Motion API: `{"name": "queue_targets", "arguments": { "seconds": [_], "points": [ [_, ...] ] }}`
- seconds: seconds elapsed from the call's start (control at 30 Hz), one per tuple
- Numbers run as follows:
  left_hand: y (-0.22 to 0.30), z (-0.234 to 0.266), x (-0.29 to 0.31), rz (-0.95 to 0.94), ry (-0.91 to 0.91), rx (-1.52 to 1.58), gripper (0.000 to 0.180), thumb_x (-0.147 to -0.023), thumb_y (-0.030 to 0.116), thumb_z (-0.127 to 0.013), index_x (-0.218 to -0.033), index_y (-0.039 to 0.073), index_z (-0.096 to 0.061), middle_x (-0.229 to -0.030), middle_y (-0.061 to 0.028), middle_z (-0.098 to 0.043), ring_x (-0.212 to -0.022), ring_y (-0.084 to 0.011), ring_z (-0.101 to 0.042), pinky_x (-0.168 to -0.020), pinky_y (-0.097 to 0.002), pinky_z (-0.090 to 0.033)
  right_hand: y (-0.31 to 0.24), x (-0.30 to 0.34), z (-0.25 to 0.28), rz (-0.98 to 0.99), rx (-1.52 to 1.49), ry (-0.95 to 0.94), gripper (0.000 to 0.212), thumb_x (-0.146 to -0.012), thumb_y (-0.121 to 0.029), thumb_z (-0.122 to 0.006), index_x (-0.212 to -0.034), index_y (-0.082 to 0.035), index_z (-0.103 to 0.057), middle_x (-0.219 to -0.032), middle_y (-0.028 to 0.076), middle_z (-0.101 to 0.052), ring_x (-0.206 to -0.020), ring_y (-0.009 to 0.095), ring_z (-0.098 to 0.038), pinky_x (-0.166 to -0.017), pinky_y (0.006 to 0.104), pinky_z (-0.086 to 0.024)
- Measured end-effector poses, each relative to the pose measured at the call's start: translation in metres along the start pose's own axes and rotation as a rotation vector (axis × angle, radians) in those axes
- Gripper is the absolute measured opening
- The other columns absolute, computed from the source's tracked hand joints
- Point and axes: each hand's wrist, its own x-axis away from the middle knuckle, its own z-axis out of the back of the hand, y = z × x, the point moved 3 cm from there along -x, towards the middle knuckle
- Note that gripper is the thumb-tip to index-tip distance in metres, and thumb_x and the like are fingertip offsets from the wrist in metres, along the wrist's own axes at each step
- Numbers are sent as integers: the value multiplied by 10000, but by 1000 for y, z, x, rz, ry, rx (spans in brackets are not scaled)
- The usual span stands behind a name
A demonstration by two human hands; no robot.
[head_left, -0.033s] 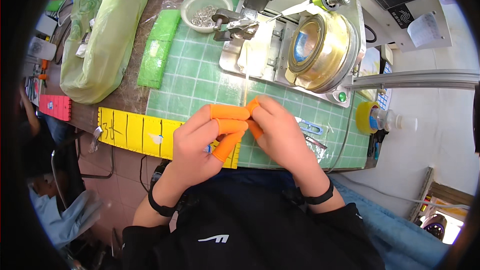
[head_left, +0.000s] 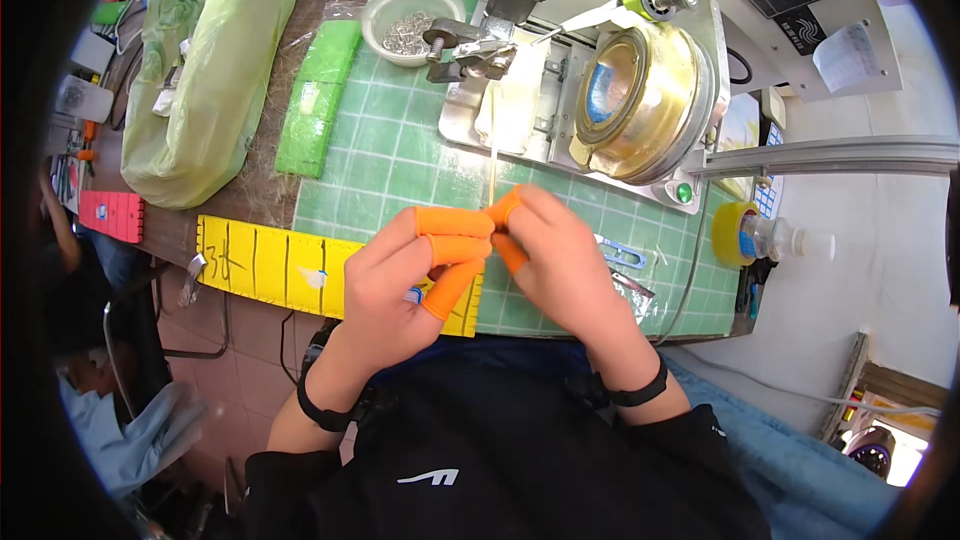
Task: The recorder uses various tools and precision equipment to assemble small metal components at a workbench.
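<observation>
Orange finger cots cover several fingertips on both hands. My left hand [head_left: 395, 285] is closed, its thumb and fingers pinched together over the front of the mat. A small blue bit [head_left: 413, 295] shows under its fingers, but I cannot tell what it belongs to. My right hand [head_left: 555, 250] is pinched too, its fingertips meeting those of the left. Whatever lies between the fingertips is hidden. Just beyond them, a thin pale strip [head_left: 493, 165] runs up to the clamp fixture [head_left: 480, 48] of the bench machine [head_left: 650, 105].
On the green cutting mat [head_left: 380, 155] are a bowl of small metal parts [head_left: 410, 25], a green block [head_left: 318, 100] and a blue tool [head_left: 625, 253]. A yellow marked strip [head_left: 270, 260] lies along the front edge. A yellow-green bag [head_left: 210, 80] stands left, a tape roll [head_left: 735, 235] right.
Both hands have shifted very slightly to the left, fingertips still together. Nothing else has visibly moved.
</observation>
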Motion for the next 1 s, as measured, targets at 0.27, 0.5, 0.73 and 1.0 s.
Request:
{"name": "queue_targets", "arguments": {
  "seconds": [0.27, 0.5, 0.73, 1.0],
  "points": [
    [-17, 2, 8, -10, 71, 7, 118, -893, -54, -713, -1007, -35, -733, -1111, -160, -715, -700, -147, -649, -609, -258, -534, 8, 7, 1, -61, 50, 275, 416, -975, 5, -597, -1385, -31, -533, -1266, 261, -599, -981, 411, -642, -889, 434, -536],
    [-18, -2, 5, -94, 96, -39, 152, -854, -57, -744, -1002, -29, -729, -1089, -157, -733, -879, -278, -731, -714, -301, -597, -17, 55, 30, 103, -141, 404, 362, -1060, -69, -493, -1401, 48, -528, -1220, 218, -665, -858, 248, -656, -817, 360, -529],
    [-21, 0, 7, -76, 116, -54, 152, -849, -56, -750, -996, -26, -732, -1082, -159, -736, -880, -277, -732, -713, -305, -593, -28, 44, 38, 149, -113, 425, 350, -1073, -137, -492, -1362, 45, -566, -1196, 209, -683, -789, 222, -644, -776, 348, -529],
    [-19, -2, 7, -82, 104, -60, 160, -847, -57, -749, -1003, -25, -734, -1085, -157, -737, -881, -279, -735, -715, -315, -597, -14, 49, 14, 26, -90, 259, 491, -1017, -174, -631, -1454, 2, -492, -1175, 198, -676, -894, 285, -640, -792, 363, -542]
  ]
}}
